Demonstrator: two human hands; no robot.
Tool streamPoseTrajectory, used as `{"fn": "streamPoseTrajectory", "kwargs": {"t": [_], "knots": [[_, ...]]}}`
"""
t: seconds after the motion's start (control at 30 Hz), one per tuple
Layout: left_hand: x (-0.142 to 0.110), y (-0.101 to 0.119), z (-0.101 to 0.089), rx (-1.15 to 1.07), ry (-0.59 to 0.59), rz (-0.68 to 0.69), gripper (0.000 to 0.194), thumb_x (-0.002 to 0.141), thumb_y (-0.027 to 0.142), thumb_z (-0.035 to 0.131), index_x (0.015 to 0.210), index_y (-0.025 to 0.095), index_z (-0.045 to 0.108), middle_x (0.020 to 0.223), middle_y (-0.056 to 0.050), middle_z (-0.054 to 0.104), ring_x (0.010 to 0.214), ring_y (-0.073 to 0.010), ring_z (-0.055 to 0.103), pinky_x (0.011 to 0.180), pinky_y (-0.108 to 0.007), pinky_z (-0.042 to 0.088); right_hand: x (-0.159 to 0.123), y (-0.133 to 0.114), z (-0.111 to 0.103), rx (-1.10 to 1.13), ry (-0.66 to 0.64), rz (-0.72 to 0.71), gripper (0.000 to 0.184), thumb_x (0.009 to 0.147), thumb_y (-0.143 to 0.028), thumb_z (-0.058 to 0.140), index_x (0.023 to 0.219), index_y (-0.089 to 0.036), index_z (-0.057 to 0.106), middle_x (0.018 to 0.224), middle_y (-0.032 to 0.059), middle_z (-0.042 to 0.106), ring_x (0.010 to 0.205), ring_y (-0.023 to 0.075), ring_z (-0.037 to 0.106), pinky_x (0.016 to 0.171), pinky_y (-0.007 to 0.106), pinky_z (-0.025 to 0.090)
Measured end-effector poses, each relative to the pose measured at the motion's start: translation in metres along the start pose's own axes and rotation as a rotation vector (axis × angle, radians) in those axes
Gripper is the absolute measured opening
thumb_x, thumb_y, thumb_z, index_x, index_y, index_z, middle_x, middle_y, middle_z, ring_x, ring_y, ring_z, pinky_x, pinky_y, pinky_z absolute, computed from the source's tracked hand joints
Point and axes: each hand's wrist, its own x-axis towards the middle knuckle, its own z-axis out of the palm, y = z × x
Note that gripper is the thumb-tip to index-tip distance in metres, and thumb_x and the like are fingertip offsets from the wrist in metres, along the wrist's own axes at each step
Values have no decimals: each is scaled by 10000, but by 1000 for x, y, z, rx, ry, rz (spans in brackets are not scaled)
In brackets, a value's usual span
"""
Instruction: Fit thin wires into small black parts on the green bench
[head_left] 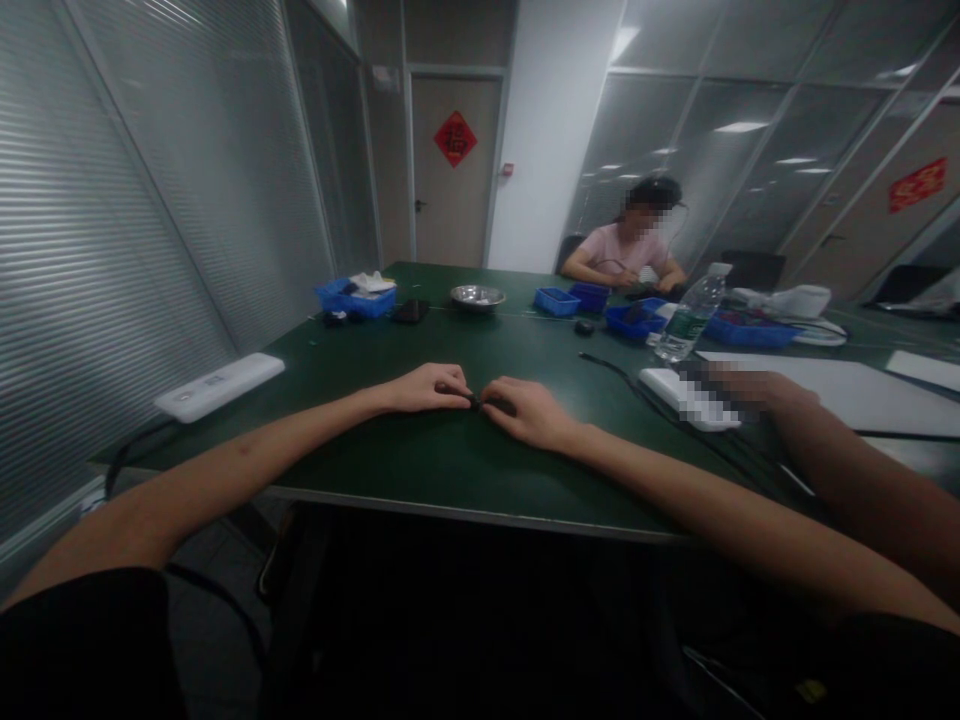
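Observation:
Both my arms reach out over a dark green table. My left hand and my right hand meet at the fingertips near the table's middle. Both are closed in a pinch on a small dark part held between them; it is too small and dark to name. The hands rest on or just above the tabletop.
A white power strip lies at the left edge. Blue bins, a metal bowl, a water bottle and a black cable sit farther back. Another person's arm reaches in at right; a person in pink sits at the far end.

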Motion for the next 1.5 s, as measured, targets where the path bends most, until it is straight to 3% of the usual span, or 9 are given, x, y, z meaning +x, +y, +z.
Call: {"fn": "streamPoseTrajectory", "kwargs": {"t": [0.27, 0.47, 0.67, 0.83, 0.97, 1.07, 1.2, 1.5], "knots": [[-1, 4, 0, -114, -14, 14, 290, 955, 377, 700, 1185, 223, 786, 1142, -92, 707, 1045, -213, 665, 916, -330, 490, 0, 0, 0, -13, -9, -11, 170, 995, -268, 587, 1139, -214, 661, 1065, 64, 703, 914, 195, 661, 805, 302, 480], [1, 6, -2, -18, -26, -7, 296, 956, 417, 686, 1156, 223, 788, 1131, -89, 692, 1007, -208, 662, 865, -315, 494, 0, 0, 0, -33, -16, 8, 172, 993, -277, 591, 1143, -224, 658, 1069, 57, 701, 924, 195, 654, 810, 298, 470], [-3, -4, -18, 14, 3, -95, 322, 933, 444, 695, 1124, 198, 776, 1156, -87, 721, 1070, -226, 667, 936, -331, 494, 0, 0, 1, -86, 10, 86, 157, 994, -297, 589, 1116, -220, 652, 1027, 56, 688, 854, 183, 626, 762, 289, 443], [-21, -50, -51, 84, 184, -329, 388, 894, 469, 707, 1181, 217, 769, 1218, -73, 746, 1091, -239, 678, 948, -348, 508, -1, 0, 0, -74, 6, 101, 159, 1003, -310, 574, 1112, -218, 645, 1035, 56, 688, 854, 180, 625, 756, 288, 442], [-44, -91, -80, 215, 402, -499, 330, 846, 438, 738, 1068, 208, 818, 1070, -83, 792, 972, -249, 706, 907, -368, 524, -1, 1, 0, -73, 4, 106, 167, 1003, -318, 577, 1116, -218, 649, 1033, 59, 690, 849, 183, 624, 754, 293, 446], [-62, -109, -98, 324, 528, -603, 254, 802, 390, 772, 970, 213, 843, 977, -77, 802, 931, -255, 713, 918, -365, 519, -2, 1, 0, -70, -3, 98, 177, 1004, -318, 577, 1128, -216, 650, 1047, 62, 689, 855, 181, 625, 760, 293, 450], [-79, -116, -113, 406, 633, -749, 237, 777, 362, 792, 955, 217, 846, 989, -77, 801, 984, -269, 711, 942, -357, 508, -3, 0, -1, -70, 1, 95, 176, 1007, -319, 574, 1126, -213, 648, 1046, 62, 688, 856, 181, 626, 759, 293, 454], [-76, -110, -112, 386, 638, -832, 257, 814, 370, 769, 984, 188, 832, 1051, -96, 791, 1009, -265, 708, 943, -334, 501, -2, 1, 0, -62, -2, 92, 163, 1001, -306, 584, 1118, -212, 648, 1046, 65, 689, 850, 182, 626, 751, 298, 457]]}}
